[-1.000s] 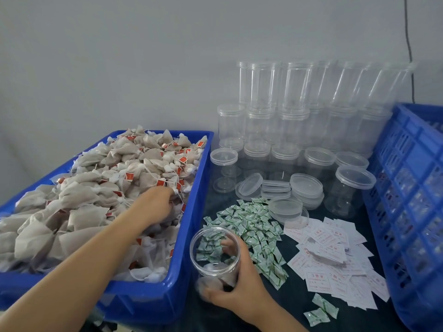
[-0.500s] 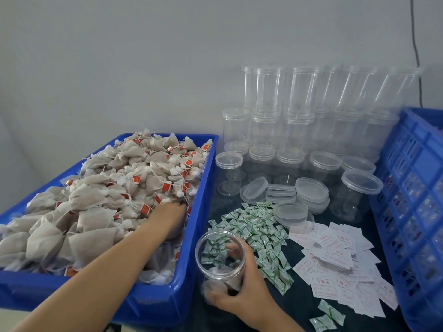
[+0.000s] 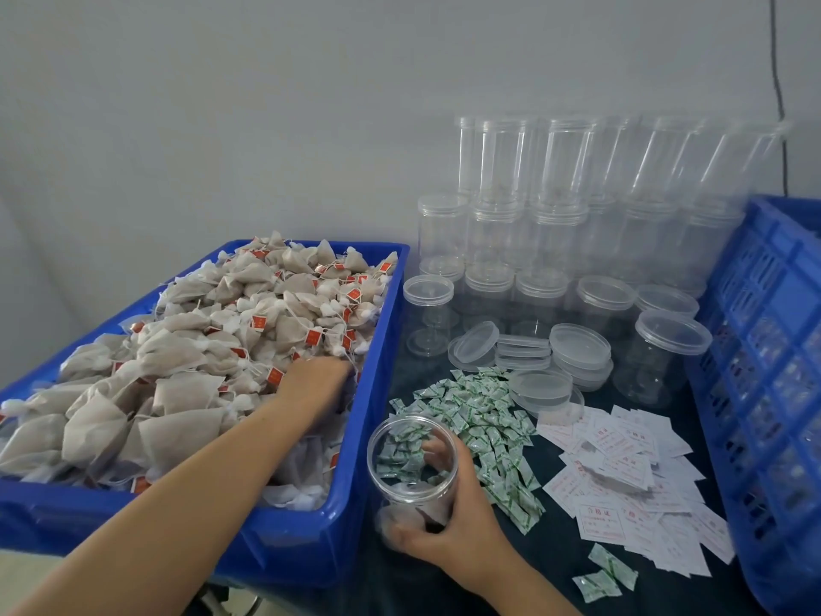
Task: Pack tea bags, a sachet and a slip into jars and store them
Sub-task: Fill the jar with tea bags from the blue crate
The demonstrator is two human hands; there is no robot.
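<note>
Hands: right hand [image 3: 462, 517] grasps one open jar [image 3: 413, 464] standing on the table [image 3: 551, 571]; left hand [image 3: 315, 384] sits in the tea bags [image 3: 200, 349] of one blue bin [image 3: 306, 540], grip hidden. Beside the jar: one heap of green sachets [image 3: 484, 420], two strays [image 3: 604, 573]; slips [image 3: 622, 473], uncounted.

Red print is showing on the white slips [image 3: 622, 473] lying just right of the right hand's [image 3: 462, 522] fingers; one heading is reading roughly "合格证", the finer lines staying too small to read. Red tags on the tea bags [image 3: 213, 340] and green marks on the sachets [image 3: 484, 420] are illegible.
</note>
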